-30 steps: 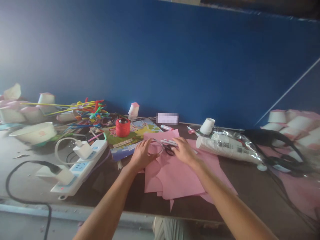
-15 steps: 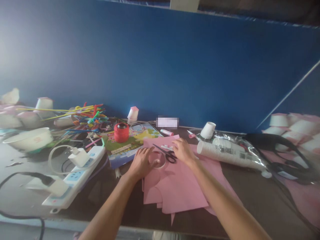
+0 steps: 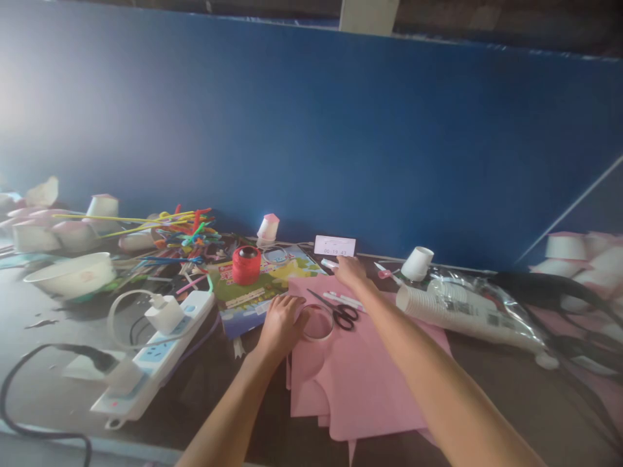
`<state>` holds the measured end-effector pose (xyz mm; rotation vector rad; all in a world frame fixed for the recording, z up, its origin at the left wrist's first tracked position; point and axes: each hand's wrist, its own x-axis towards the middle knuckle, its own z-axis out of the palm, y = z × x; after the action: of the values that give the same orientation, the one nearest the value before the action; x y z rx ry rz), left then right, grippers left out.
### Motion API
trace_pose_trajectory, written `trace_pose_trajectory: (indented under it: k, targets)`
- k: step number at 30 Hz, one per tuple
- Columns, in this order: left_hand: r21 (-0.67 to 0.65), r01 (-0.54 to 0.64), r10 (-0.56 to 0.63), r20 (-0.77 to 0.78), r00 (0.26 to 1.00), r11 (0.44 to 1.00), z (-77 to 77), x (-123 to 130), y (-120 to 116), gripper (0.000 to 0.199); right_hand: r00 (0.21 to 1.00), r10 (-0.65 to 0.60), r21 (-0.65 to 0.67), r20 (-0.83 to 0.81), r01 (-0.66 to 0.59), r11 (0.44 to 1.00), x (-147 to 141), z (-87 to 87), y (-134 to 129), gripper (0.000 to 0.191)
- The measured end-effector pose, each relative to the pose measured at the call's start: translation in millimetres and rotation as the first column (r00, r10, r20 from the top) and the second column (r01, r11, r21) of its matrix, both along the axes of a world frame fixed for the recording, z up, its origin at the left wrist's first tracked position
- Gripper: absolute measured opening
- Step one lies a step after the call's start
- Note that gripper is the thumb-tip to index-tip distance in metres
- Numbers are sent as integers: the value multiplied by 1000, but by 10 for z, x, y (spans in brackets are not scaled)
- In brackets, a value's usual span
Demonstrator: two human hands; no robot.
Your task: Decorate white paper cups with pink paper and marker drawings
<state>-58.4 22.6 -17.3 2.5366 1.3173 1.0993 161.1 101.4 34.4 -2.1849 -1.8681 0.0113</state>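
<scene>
My left hand (image 3: 283,327) lies on the left edge of stacked pink paper sheets (image 3: 374,383), its fingers apart. Its thumb rests at the rim of a thin round ring (image 3: 318,323). My right hand (image 3: 351,272) reaches to the far edge of the sheets, fingers closed over the pink end of a small white-and-pink tube (image 3: 329,264). Part of the tube is hidden by the fingers. Between the hands, black-handled scissors (image 3: 345,316) lie open on the paper, beside slim white pens (image 3: 348,299).
A phone-like timer display (image 3: 335,246) stands behind my right hand. To the left are a red spool (image 3: 246,266) on a colourful book (image 3: 228,305), a power strip (image 3: 160,357), a bowl (image 3: 73,275) and pipe cleaners (image 3: 189,227). Stacked paper cups (image 3: 438,308) lie right.
My right hand has moved from the white pens forward to the white-and-pink tube. My left hand has shifted slightly off the ring. The whole view has swung a little.
</scene>
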Motion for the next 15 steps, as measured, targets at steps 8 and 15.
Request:
trace_pose_trajectory:
  k: [8,15]
  targets:
    - [3,-24,24,13,1000,1000,20,14,-28,22,985,-26,99,-171,44,994,56,26,44,27]
    - [0,-19,19,55,998,1000,21,1,-11,20,824,100,267,-558,64,961,252,71,-180,33]
